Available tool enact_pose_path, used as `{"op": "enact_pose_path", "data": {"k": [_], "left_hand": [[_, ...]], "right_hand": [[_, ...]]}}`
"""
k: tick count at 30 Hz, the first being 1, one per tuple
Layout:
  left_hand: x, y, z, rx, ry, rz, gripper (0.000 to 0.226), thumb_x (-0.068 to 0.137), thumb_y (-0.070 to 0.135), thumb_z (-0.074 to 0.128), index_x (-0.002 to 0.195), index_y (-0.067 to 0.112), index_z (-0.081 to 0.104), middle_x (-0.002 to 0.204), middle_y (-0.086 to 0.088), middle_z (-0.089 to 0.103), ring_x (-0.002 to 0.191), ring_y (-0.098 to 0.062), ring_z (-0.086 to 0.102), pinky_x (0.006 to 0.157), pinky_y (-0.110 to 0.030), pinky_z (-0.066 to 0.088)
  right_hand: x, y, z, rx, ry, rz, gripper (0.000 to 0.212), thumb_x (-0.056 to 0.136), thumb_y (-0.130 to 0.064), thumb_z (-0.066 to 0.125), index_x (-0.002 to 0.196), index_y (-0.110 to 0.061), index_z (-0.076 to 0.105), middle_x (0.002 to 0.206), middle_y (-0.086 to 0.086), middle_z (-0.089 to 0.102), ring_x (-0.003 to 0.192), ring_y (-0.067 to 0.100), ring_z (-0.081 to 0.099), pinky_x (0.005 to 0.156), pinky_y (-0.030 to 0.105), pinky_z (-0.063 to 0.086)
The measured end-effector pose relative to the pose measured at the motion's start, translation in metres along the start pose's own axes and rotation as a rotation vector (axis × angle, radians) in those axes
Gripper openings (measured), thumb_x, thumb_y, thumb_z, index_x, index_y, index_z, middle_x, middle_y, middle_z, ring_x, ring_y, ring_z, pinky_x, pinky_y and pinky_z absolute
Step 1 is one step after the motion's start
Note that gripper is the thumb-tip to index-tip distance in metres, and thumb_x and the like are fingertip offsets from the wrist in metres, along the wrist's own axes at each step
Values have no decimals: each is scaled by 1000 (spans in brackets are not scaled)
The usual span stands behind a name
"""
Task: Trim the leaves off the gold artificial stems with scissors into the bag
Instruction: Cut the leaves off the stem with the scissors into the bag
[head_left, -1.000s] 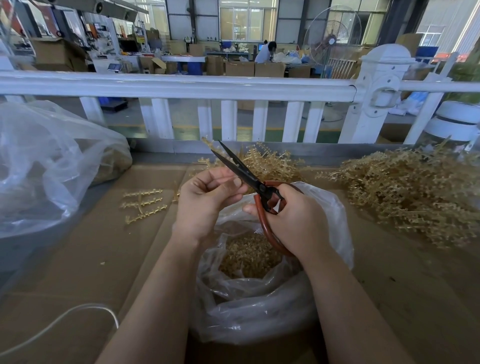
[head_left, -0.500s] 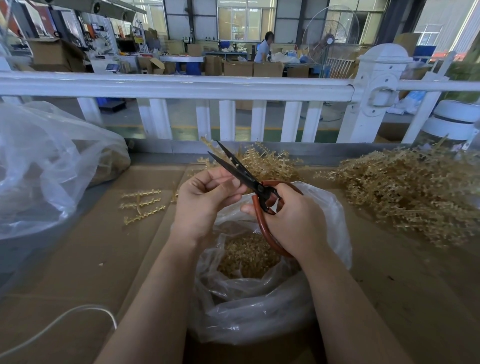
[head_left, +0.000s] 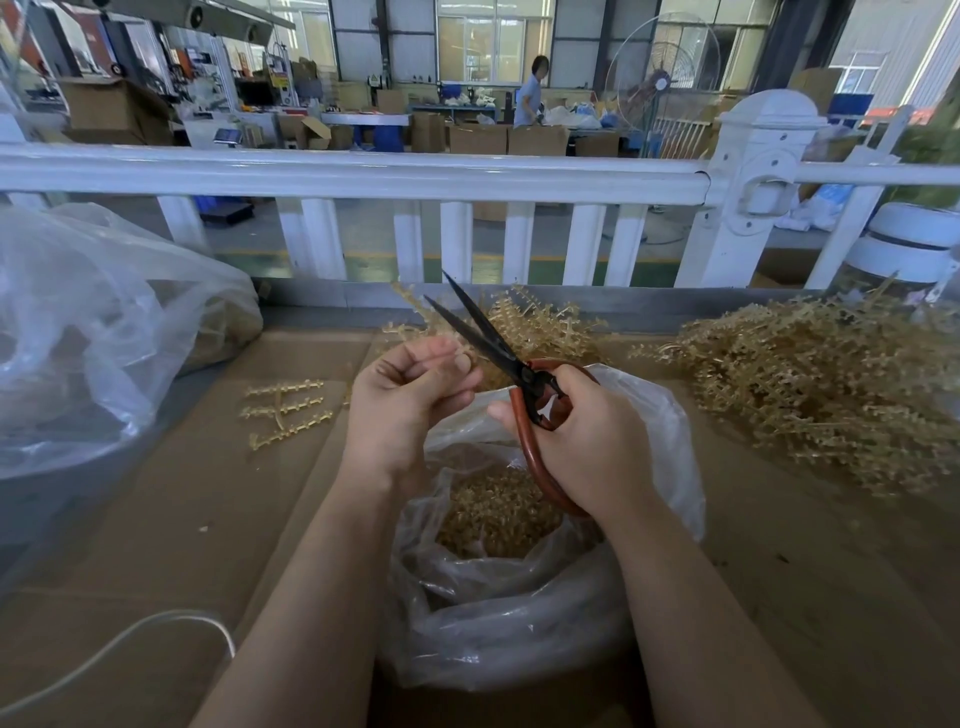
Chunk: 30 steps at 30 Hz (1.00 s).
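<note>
Pinching a gold stem (head_left: 457, 358) in curled left hand (head_left: 410, 395) over the bag (head_left: 670, 431), right hand (head_left: 587, 441) gripping parted scissors (head_left: 483, 338) — blades close to fingertips, risking a nick — or clippings missing the bag.

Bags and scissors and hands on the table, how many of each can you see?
Plastic bags: 2, bag under the hands and big bag at the left
Scissors: 1
Hands: 2, left hand and right hand
Total: 5

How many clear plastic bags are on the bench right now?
2: one clear plastic bag open beneath both hands, holding gold trimmings; one large clear plastic bag at far left. Others may be out of view.
</note>
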<state>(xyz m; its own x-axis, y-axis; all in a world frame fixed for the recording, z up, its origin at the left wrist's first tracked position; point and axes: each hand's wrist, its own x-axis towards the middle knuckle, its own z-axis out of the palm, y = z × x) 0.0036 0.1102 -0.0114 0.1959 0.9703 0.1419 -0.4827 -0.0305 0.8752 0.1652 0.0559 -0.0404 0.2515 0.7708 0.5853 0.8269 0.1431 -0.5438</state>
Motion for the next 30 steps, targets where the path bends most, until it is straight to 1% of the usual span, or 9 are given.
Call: {"op": "enact_pose_path", "data": {"k": [5, 10, 13, 16, 19, 21, 24, 27, 30], "left_hand": [[-2, -5, 4, 181, -84, -28, 21, 78, -5, 75, 84, 12, 65, 76, -8, 74, 71, -18, 74, 58, -21, 54], [-7, -9, 11, 270, -145, -27, 35, 76, -12, 74, 90, 9, 50, 83, -26, 71, 70, -23, 73, 59, -26, 58], [-10, -10, 17, 347, -160, -35, 37, 78, -14, 72, 91, 8, 46, 88, -28, 71, 66, -21, 71, 56, -29, 57], [-12, -10, 17, 421, -112, -21, 29, 83, -3, 73, 91, 9, 47, 87, -23, 69, 56, -13, 64, 47, -26, 49], [-8, -12, 9, 769, 75, 271, 25, 81, 16, 77, 90, 20, 54, 83, 7, 57, 66, -2, 51, 64, -23, 42], [-7, -10, 5, 884, 94, 399, 30, 79, 26, 80, 101, 25, 58, 96, 13, 52, 83, 2, 50, 76, -18, 41], [-5, -9, 5, 758, -106, 320, 22, 81, 25, 79, 98, 28, 65, 112, 12, 52, 105, 0, 51, 90, -5, 35], [-5, -11, 6, 592, -242, 277, 10, 85, 10, 74, 82, 19, 70, 87, 10, 68, 85, -2, 62, 79, -13, 45], [-2, -14, 4, 508, -242, 254, 6, 85, 4, 72, 80, 8, 71, 83, -12, 71, 80, -16, 64, 75, -25, 53]], "right_hand": [[4, -3, 1, 339, 9, 179, 20, 88, -45, 74, 83, -26, 69, 71, -9, 69, 71, 5, 65, 66, 29, 54], [9, -8, -1, 543, -40, 271, 13, 86, -27, 77, 75, -27, 71, 74, -7, 74, 71, 7, 70, 68, 23, 57], [10, -9, -2, 566, -64, 271, 17, 86, -16, 76, 72, -24, 71, 70, -3, 73, 66, 8, 69, 63, 18, 55], [10, -10, -2, 577, -69, 273, 14, 87, -15, 75, 74, -20, 71, 68, -4, 72, 64, 5, 67, 62, 14, 52], [11, -9, -2, 560, -68, 281, 16, 89, -18, 74, 74, -17, 70, 66, -3, 70, 58, 2, 63, 58, 11, 48], [11, -9, -3, 572, -77, 274, 15, 89, -19, 75, 75, -14, 70, 66, -1, 69, 58, 3, 63, 57, 12, 49], [10, -11, -4, 594, -107, 238, 18, 87, -27, 77, 74, -18, 68, 61, -2, 66, 57, 3, 62, 58, 17, 50], [9, -12, -4, 592, -122, 226, 21, 79, -42, 74, 73, -23, 66, 60, -9, 65, 58, 3, 61, 59, 22, 50], [10, -11, -3, 600, -116, 228, 18, 78, -38, 73, 73, -22, 67, 58, -8, 65, 55, 3, 60, 57, 21, 49]]}}
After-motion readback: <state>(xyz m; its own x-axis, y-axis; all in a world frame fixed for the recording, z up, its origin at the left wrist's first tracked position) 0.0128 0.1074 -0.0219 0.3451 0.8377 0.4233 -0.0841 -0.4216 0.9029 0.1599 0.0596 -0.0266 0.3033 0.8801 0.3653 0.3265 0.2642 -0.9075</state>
